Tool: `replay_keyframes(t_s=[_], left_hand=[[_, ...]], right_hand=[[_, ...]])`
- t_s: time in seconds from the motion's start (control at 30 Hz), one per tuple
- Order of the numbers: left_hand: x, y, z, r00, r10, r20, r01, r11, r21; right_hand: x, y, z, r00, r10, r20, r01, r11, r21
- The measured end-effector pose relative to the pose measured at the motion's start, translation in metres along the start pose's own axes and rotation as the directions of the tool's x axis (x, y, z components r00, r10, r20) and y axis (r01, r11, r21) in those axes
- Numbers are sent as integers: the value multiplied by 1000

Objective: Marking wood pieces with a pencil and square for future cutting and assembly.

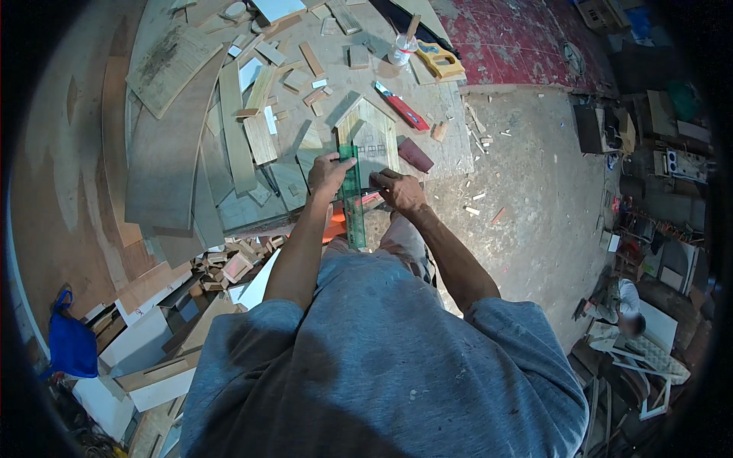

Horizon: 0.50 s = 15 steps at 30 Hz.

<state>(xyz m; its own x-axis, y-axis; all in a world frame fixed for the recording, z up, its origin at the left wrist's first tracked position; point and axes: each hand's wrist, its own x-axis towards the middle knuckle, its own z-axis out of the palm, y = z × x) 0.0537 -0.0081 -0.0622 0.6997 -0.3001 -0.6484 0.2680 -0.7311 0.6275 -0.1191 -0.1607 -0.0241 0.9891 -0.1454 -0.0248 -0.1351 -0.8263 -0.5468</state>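
Green ruler [352,198], left hand [330,174] pinning, perhaps

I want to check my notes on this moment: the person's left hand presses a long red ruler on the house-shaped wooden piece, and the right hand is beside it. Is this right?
Not quite: the ruler is green and see-through, not red, as the head view shows. The rest holds: the left hand presses it on the house-shaped wooden piece, and the right hand is beside it.

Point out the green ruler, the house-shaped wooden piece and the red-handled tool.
green ruler [352,200]: head view, middle of its clear strip.
house-shaped wooden piece [372,131]: head view, upper face below the peak.
red-handled tool [403,108]: head view, mid handle.
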Motion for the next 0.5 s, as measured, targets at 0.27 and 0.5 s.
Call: replay_keyframes(t_s=[0.27, 0.5], left_hand=[[2, -1, 2, 1000, -6, 8, 6, 1000, 5], [-3, 3, 6, 996, 77, -36, -81, 990, -113]], right_hand=[[0, 0, 3, 1000, 30, 2, -30, 1000, 1], [1, -11, -16, 964, 99, -245, 12, 910, 414]])
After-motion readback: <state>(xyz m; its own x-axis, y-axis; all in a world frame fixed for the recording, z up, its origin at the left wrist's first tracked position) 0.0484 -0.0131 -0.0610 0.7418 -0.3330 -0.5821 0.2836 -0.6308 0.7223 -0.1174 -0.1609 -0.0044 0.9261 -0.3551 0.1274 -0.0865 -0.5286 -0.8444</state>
